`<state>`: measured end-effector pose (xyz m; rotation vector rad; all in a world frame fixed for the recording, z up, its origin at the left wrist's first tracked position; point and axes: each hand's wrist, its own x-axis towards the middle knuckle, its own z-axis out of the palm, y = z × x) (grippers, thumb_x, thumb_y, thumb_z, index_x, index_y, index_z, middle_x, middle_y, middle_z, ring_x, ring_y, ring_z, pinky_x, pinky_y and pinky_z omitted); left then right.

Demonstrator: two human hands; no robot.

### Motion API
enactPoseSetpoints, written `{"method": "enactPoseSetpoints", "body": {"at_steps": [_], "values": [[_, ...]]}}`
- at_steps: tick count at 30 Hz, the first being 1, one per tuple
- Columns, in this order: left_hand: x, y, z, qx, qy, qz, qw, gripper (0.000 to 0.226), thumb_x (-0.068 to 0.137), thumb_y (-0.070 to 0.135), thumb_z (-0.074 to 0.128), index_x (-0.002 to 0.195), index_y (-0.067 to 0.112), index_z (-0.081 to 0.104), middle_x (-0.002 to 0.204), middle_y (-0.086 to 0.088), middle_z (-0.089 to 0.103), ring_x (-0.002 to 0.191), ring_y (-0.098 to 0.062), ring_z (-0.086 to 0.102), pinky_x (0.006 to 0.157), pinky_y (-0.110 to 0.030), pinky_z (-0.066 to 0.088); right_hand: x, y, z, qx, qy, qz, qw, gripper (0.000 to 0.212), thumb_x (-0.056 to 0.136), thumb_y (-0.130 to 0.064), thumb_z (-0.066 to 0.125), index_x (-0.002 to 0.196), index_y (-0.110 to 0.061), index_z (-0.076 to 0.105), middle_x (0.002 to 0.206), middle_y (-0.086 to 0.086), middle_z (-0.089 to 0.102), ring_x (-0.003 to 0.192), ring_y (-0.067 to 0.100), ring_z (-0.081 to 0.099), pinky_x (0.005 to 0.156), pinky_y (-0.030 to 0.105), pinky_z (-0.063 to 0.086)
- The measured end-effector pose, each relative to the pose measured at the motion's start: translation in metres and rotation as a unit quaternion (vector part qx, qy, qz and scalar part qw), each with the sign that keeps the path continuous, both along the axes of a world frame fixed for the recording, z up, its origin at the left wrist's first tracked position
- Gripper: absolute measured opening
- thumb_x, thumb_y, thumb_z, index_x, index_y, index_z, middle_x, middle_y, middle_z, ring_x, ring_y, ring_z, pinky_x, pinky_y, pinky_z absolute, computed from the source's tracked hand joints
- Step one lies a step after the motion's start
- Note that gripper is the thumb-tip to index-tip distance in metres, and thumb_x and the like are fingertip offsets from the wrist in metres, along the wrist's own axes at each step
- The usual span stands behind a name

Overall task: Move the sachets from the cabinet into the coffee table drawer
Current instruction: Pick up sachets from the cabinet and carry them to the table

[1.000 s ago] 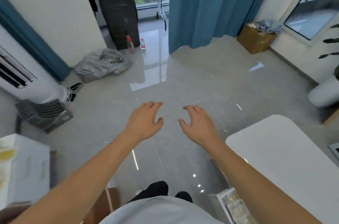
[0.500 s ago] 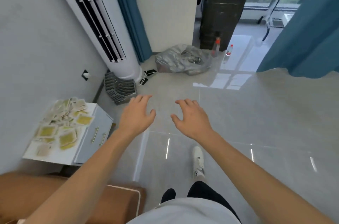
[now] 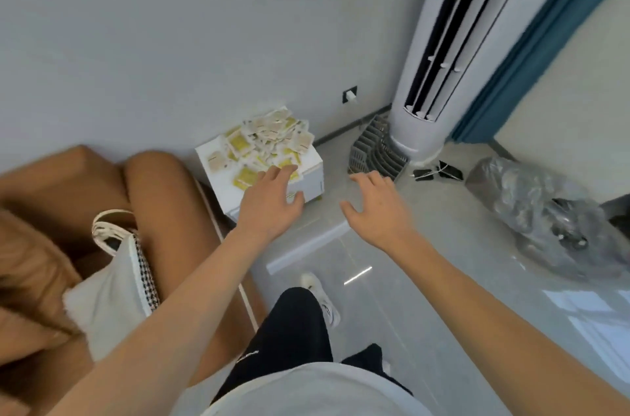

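A heap of several yellow and cream sachets (image 3: 264, 141) lies on top of a small white cabinet (image 3: 312, 177) against the wall. My left hand (image 3: 269, 201) is stretched out in front of the cabinet's near corner, fingers relaxed and spread, holding nothing. My right hand (image 3: 375, 207) hovers over the floor to the right of the cabinet, also spread and empty. The coffee table and its drawer are out of view.
A brown sofa (image 3: 163, 197) with a white tote bag (image 3: 112, 289) stands left of the cabinet. A tall white air conditioner (image 3: 450, 51) rises to the right, with a grey grille (image 3: 375, 153) at its base. A grey plastic bag (image 3: 545, 214) lies on the tiled floor.
The view has swung left from the room toward the wall. The cabinet with the sachets has come to the middle, just beyond my hands. Both hands stay empty.
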<state>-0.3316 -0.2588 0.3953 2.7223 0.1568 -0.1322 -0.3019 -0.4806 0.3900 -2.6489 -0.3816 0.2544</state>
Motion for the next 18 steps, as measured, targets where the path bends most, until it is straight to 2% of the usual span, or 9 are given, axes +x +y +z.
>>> {"method": "enactPoseSetpoints", "body": {"at_steps": [6, 13, 18], "values": [[0.074, 0.092, -0.06, -0.02, 0.047, 0.11, 0.993, 0.054, 0.096, 0.039, 0.053, 0.147, 0.024, 0.043, 0.135, -0.004, 0.052, 0.127, -0.028, 0.046, 0.093, -0.046, 0.049, 0.131, 0.103, -0.044, -0.019, 0.044, 0.092, 0.995, 0.056, 0.095, -0.044, 0.059, 0.144, -0.017, 0.05, 0.135, 0.007, 0.053, 0.123, 0.032, 0.048, 0.098, 0.043, 0.044], [0.173, 0.187, -0.11, -0.044, 0.12, 0.184, 0.975, 0.057, 0.096, 0.037, 0.052, 0.15, 0.022, 0.04, 0.141, -0.006, 0.05, 0.132, -0.028, 0.043, 0.098, -0.045, 0.046, 0.267, 0.209, -0.097, -0.026, 0.125, 0.104, 0.986, 0.056, 0.095, -0.043, 0.06, 0.144, -0.018, 0.048, 0.142, 0.009, 0.05, 0.128, 0.033, 0.049, 0.102, 0.045, 0.045], [0.212, 0.231, -0.184, -0.074, 0.162, 0.252, 0.951, 0.058, 0.094, 0.037, 0.055, 0.148, 0.024, 0.04, 0.142, -0.004, 0.049, 0.134, -0.024, 0.043, 0.096, -0.047, 0.049, 0.329, 0.266, -0.174, -0.018, 0.184, 0.099, 0.978, 0.056, 0.089, -0.042, 0.069, 0.137, -0.017, 0.053, 0.136, 0.008, 0.054, 0.123, 0.027, 0.056, 0.097, 0.039, 0.047]]}}
